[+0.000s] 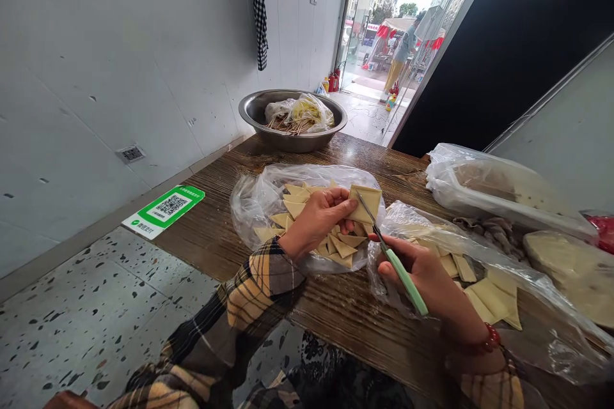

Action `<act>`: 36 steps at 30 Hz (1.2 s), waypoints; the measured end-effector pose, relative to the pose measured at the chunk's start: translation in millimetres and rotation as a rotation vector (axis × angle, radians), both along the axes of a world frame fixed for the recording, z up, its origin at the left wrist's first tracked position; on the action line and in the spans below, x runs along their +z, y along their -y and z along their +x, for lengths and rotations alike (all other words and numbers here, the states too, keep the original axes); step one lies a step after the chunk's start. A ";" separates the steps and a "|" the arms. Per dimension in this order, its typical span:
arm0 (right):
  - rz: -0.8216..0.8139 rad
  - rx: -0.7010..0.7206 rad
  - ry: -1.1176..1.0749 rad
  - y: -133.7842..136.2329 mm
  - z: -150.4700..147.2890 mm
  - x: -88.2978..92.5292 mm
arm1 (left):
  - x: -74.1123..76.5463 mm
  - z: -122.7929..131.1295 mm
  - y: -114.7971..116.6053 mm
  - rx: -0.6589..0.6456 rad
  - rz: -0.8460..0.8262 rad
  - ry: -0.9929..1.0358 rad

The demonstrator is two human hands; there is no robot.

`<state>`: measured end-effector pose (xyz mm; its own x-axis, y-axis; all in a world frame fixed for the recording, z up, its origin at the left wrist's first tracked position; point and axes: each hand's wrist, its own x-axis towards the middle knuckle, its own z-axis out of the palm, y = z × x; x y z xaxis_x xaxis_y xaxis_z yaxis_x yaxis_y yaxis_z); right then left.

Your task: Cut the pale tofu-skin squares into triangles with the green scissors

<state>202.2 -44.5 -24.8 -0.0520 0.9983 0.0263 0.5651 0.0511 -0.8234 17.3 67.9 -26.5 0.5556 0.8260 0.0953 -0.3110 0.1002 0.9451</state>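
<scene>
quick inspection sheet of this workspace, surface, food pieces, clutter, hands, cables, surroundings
Surface: dark wooden table, grain visible
Job's things: pale square with scissors at its face; triangular pieces on clear plastic
Clutter: QR-code card at the table's left; metal bowl holding plastic bags and sticks
Hands: left hand pinches the square; right hand holds the scissors
Cables: nothing seen
Surroundings: checked cloth hanging by the wall; glass doorway beyond

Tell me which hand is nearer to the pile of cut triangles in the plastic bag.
Left. The left hand is over the triangles, holding a square piece; the right hand, gripping the scissors, is off to their right.
</scene>
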 end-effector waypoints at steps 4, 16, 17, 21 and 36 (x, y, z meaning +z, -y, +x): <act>0.032 -0.032 0.031 -0.5 0.5 -0.9 | -1.7 -0.5 -1.1 0.001 0.008 -0.003; -0.003 -0.053 0.116 -2.6 0.9 -6.2 | -0.4 0.6 -1.5 0.143 0.085 -0.061; -0.004 -0.051 0.115 -2.8 0.9 -6.7 | -0.8 0.5 -1.6 0.136 0.084 -0.068; -0.028 -0.037 0.092 -2.9 -0.1 -6.0 | -1.5 0.8 -0.7 0.092 0.074 -0.060; 0.045 -0.049 0.070 -6.1 -0.3 -6.3 | 4.2 1.4 4.8 0.021 0.080 -0.081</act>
